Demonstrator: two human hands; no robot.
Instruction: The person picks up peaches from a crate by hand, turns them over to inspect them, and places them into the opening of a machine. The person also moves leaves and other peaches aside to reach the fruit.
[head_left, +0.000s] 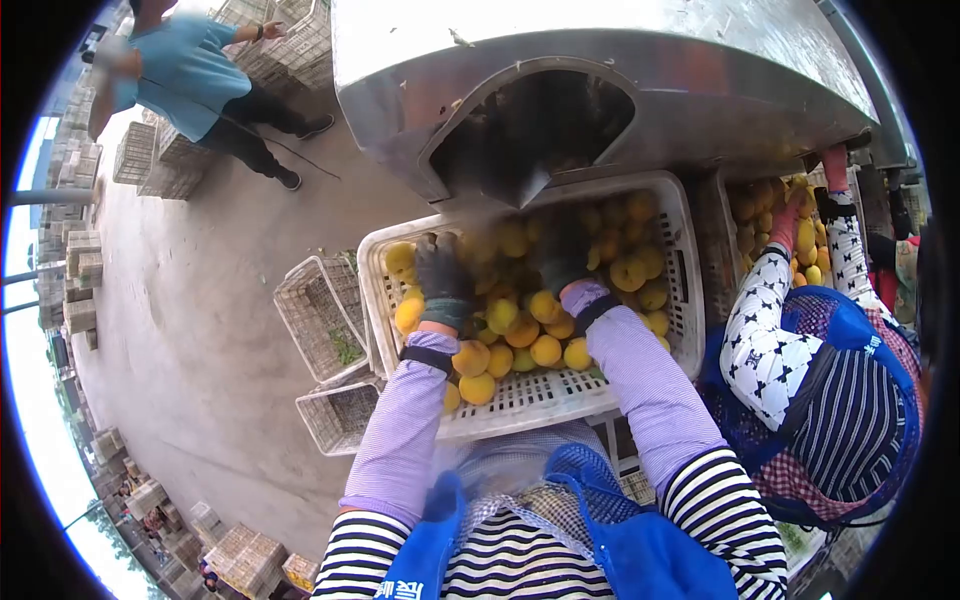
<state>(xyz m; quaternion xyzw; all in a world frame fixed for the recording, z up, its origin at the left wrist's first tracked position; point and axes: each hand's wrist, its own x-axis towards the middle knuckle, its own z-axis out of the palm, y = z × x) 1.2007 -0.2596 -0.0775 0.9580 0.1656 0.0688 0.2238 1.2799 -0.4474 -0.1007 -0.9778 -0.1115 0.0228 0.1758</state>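
A white plastic crate [540,395] holds many yellow-orange fruits [546,350] under the dark opening [530,130] of a metal machine. My left hand [440,280], in a dark glove, lies on the fruit near the crate's left side, its fingers stretched forward. My right hand [562,250], also gloved, reaches into the fruit at the middle to right of the crate. Its fingers are blurred and partly lost against the dark background, so what they touch is unclear.
At the right, a co-worker [850,400] has both hands over another fruit crate [722,240]. A person in blue [190,75] stands at the upper left. Crates [320,310] stand beside mine, with stacked crates [245,560] farther off.
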